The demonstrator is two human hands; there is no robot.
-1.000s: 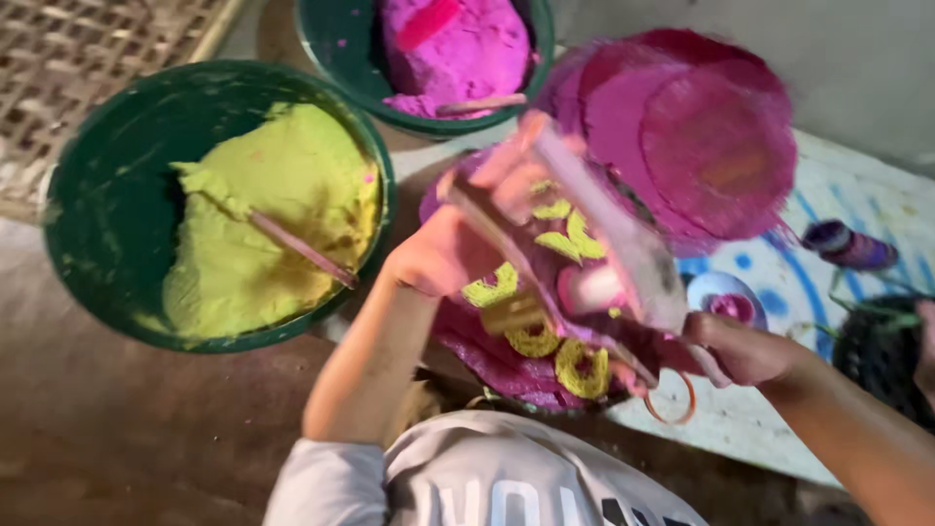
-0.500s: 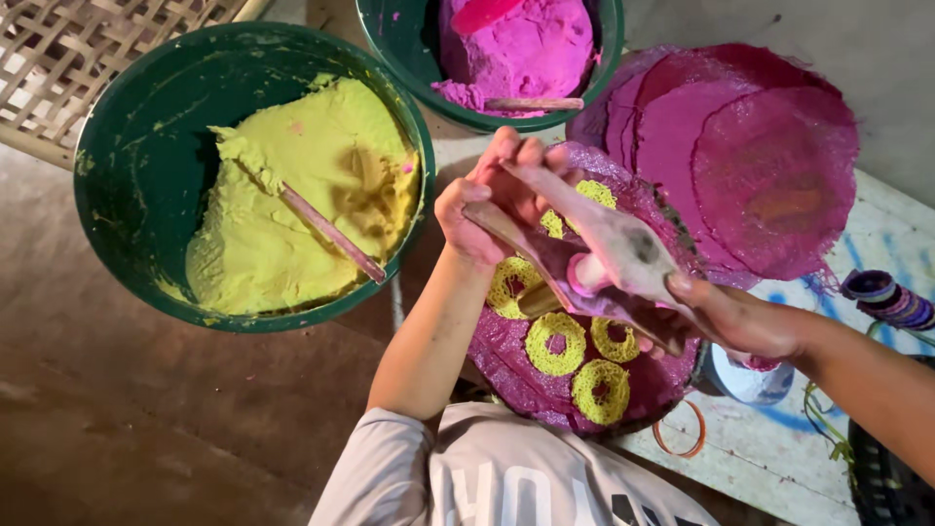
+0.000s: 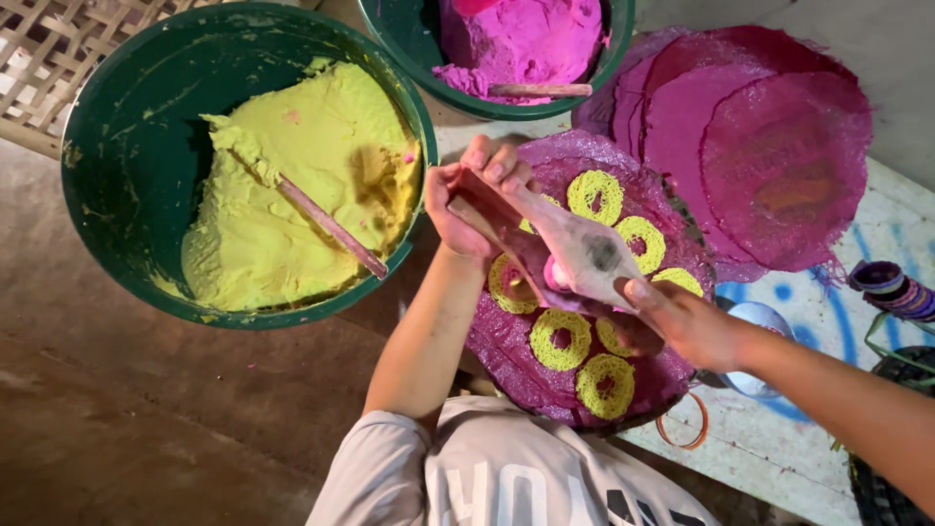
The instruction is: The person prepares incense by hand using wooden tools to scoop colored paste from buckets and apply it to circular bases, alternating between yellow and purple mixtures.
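Both my hands hold a pale wooden press tool tilted over a round magenta mat. My left hand grips the tool's upper handles. Its lower end is in my right hand. Several yellow dough rings lie in a loose circle on the mat, under and around the tool. A little pink paste shows at the tool's underside.
A green bowl of yellow dough with a stick sits at left. A second green bowl holds pink dough. Magenta mats are stacked at right. A white cup, an orange ring and woven bamboo are nearby.
The tool has come down from a raised, blurred position to a steadier tilt over the mat. Both hands have kept their hold on it. The view has shifted slightly.
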